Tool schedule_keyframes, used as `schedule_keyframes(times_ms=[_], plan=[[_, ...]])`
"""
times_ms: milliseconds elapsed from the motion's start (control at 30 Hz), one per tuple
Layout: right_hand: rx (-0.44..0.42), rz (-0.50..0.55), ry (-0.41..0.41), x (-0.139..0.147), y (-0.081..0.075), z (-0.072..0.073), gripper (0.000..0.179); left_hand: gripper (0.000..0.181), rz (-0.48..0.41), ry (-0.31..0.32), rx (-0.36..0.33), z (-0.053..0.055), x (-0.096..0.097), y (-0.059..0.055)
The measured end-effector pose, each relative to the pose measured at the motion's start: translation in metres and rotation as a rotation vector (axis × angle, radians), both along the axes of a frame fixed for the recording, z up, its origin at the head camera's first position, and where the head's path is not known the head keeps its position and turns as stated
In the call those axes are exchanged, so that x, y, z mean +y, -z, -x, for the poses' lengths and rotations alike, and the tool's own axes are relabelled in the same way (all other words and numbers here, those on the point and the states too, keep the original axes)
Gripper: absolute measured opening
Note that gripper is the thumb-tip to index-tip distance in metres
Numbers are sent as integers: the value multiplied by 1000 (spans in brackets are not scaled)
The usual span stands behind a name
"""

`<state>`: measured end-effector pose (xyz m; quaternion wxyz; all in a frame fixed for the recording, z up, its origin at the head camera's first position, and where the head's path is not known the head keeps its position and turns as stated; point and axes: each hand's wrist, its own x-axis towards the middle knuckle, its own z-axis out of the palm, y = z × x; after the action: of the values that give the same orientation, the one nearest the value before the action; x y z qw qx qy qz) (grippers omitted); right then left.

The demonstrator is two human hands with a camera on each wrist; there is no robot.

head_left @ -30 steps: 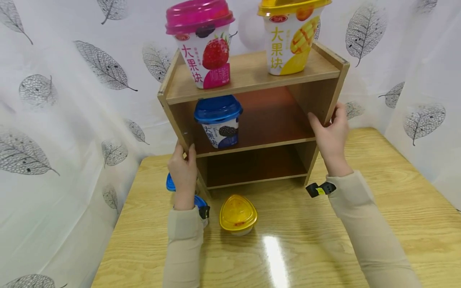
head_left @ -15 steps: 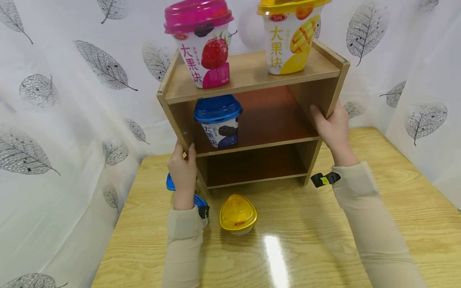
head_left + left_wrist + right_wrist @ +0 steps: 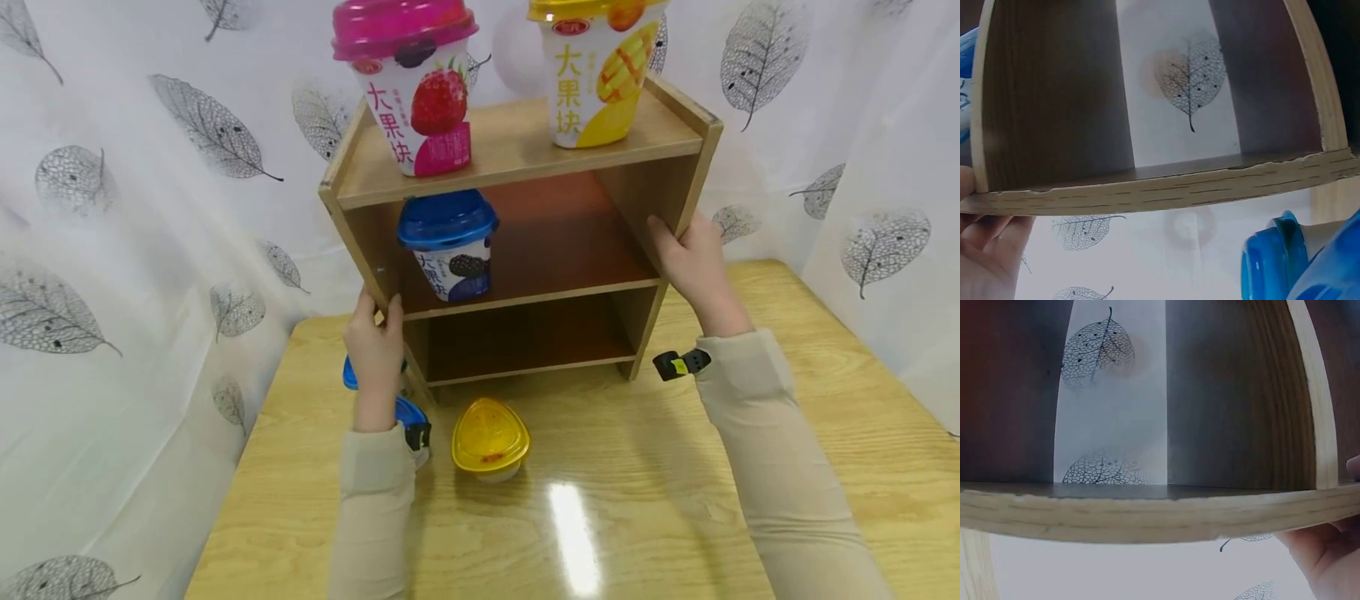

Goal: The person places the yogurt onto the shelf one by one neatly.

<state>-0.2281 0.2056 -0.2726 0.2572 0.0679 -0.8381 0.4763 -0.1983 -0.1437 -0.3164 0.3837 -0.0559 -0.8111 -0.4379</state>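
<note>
A small wooden shelf unit (image 3: 525, 298) stands on the table. My left hand (image 3: 373, 354) grips its left side panel, thumb on the front edge, fingers on the outer side. On the opposite side my right hand (image 3: 699, 271) holds the right panel, with the thumb inside. On the top board stand a pink-lidded yogurt cup (image 3: 420, 100) with a strawberry picture and a yellow-lidded yogurt cup (image 3: 592, 83) with a mango picture. A blue-lidded yogurt cup (image 3: 448, 242) sits at the left of the middle board. Both wrist views show the panel edges and part of each hand.
Another yellow-lidded cup (image 3: 491, 437) stands on the wooden table (image 3: 637, 500) before the unit. Blue-lidded cups (image 3: 410, 414) stand by the left forearm, partly hidden. A leaf-patterned white curtain (image 3: 187, 208) hangs behind and at the sides.
My right hand has shifted slightly upward along the right panel. The left hand keeps its grip. The whole head view has shifted a little, and things appear slightly higher and farther left.
</note>
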Motion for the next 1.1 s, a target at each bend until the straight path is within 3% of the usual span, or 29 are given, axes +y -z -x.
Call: schedule_keyframes(times_ms=[133,267,400,533,633,867,1100], plan=[[19,15,7,-1,0,1,38,27,-24,57,-107,-3,-2,-4],[42,18,2,-1,0,2,37,33,-26,85,-220,-12,-2,-7],[53,9,-1,-1,-2,3,36,42,55,0,-333,-27,-1,-7],[61,3,6,-1,-2,4,35,43,233,-119,-436,-43,1,-4],[58,1,12,-1,-1,4,35,40,347,-142,-458,-55,6,2],[42,1,6,-1,1,3,38,40,519,-97,-410,-77,28,16],[29,8,14,-2,3,3,37,64,741,-116,-429,-90,50,35]])
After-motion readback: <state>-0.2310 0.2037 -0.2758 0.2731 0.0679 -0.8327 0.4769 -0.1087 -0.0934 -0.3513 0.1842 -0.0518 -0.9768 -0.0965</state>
